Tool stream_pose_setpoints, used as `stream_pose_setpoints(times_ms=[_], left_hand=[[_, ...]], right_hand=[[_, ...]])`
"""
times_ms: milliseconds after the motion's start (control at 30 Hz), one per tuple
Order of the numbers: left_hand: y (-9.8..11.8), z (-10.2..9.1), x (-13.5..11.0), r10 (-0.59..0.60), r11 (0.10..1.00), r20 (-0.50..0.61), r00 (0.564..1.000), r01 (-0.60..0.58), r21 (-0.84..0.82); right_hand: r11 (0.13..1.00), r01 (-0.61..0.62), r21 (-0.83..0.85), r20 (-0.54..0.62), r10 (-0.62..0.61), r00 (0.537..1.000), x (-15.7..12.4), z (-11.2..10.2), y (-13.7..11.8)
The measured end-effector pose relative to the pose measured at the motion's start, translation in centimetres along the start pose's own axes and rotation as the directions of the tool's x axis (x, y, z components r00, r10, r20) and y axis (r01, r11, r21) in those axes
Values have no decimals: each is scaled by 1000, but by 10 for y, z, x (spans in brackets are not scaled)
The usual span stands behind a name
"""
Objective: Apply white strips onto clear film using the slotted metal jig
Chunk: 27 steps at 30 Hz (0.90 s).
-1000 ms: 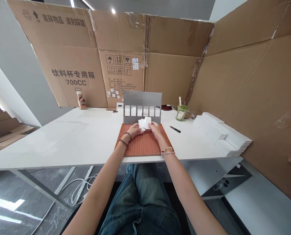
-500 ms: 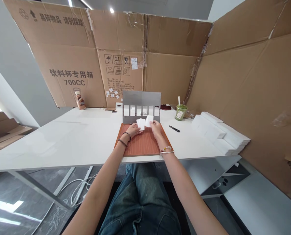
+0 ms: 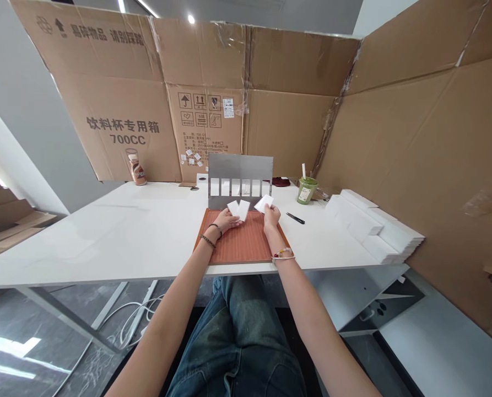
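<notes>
A reddish-brown mat (image 3: 241, 245) lies on the white table (image 3: 125, 231) in front of me. At its far edge stands a grey metal plate (image 3: 240, 165) with a row of rectangular slots showing white. My left hand (image 3: 226, 219) rests on the mat and holds a small fan of white cards (image 3: 238, 208). My right hand (image 3: 271, 215) holds a single white card (image 3: 264, 203), lifted to the right of the fan and just below the plate's right end.
A black pen (image 3: 296, 218) lies right of the mat. A green cup with a straw (image 3: 307, 189) stands behind it. Stacks of white sheets (image 3: 373, 226) fill the table's right end. A brown bottle (image 3: 137, 168) stands at the back left. Cardboard walls surround the table.
My right hand has drawn one white card out of the bunch and moved it right and slightly up. My left hand stays on the mat with the other cards.
</notes>
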<state>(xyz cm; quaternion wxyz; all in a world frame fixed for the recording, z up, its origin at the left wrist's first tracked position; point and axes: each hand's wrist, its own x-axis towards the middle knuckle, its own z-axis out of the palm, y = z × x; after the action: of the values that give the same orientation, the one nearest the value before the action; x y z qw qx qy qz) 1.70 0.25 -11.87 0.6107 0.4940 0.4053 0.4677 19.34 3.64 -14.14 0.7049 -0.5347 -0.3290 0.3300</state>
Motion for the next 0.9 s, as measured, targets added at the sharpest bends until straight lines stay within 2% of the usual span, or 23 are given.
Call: stream_pose_setpoints(times_ms=[267,567,900], left_hand=[[-2,0,3,-21,1000,10,1000,21,4],[-6,-3,8,-18,1000,21,1000,18,2],[-4,-3,5,-22,1000,42,999,22,19]], right_hand=[[996,-9,86,71,3,997,1,1,-4],[998,-58,29,345,44,937,-6,8,0],[998,-50,-30,432,58,900,-8,6,0]])
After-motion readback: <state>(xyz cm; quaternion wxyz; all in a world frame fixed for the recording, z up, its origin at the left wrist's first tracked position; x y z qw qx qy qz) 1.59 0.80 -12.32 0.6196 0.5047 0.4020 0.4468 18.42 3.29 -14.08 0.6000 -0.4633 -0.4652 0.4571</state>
